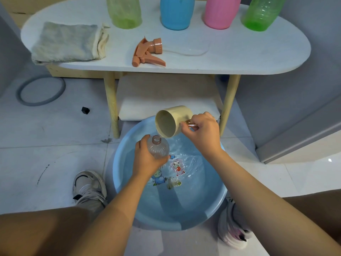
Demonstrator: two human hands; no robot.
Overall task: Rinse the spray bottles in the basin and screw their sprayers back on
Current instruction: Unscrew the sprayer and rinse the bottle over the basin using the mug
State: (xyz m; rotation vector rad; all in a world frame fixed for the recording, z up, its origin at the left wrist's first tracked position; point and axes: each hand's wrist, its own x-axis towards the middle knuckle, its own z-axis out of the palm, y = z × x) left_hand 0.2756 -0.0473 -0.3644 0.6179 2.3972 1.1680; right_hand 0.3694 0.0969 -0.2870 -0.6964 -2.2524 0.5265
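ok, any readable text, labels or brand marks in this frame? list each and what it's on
None readable.
Basin: cartoon stickers on its floor under the water, pictures only, no legible lettering.
Bottles on the table, the cup and the orange sprayer: no visible print.

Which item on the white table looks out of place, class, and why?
The orange sprayer lies on its side on the table, off its bottle, its tube trailing right. Its open bottle is over the basin, gripped by the left hand.
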